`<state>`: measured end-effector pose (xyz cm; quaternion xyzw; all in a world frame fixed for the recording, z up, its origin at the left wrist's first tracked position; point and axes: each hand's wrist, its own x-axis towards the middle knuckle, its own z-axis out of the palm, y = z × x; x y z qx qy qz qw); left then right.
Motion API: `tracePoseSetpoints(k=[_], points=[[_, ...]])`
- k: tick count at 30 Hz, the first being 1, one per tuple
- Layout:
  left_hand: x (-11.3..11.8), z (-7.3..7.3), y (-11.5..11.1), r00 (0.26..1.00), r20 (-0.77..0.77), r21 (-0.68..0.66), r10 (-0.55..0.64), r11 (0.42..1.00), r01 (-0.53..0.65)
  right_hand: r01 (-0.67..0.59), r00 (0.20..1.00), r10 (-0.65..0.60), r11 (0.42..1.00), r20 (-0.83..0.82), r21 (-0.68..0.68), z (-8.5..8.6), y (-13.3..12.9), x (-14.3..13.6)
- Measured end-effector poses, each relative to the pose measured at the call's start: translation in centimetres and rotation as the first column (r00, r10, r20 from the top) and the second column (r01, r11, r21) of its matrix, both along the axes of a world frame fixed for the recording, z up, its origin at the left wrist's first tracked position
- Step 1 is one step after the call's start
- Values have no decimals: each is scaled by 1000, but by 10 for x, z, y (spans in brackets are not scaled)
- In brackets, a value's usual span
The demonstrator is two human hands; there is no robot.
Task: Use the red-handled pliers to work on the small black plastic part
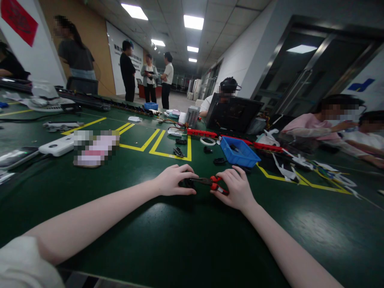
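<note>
My left hand (177, 181), at the centre of the green table (144, 236), holds a small black part (187, 183) between thumb and fingers. Red-handled pliers (214, 184) are in my right hand (237, 187), their dark jaws pointing left and reaching the black part. Whether the jaws grip it is too small to tell. Beyond my hands lie small black pieces (178, 152), and a blue tray (240, 154) stands just past my right hand with dark items inside.
A roll of white tape (207, 141) lies beside red strips (202, 133). To the left are a white power strip (58, 145) and a pinkish phone-like item (97, 151). Loose wires (333, 176) lie at the right. People sit across the table; others stand behind.
</note>
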<state>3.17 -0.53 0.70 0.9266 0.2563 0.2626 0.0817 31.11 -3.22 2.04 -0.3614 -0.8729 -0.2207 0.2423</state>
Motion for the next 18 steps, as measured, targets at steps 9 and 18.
tracePoseSetpoints(k=[9,18], points=[[-3,3,0,975,189,-196,-114,969,151,21,998,-24,999,-62,-45,-2,3,6],[0,-6,3,945,279,-76,-168,978,197,-8,999,9,1000,-51,14,-3,4,4]])
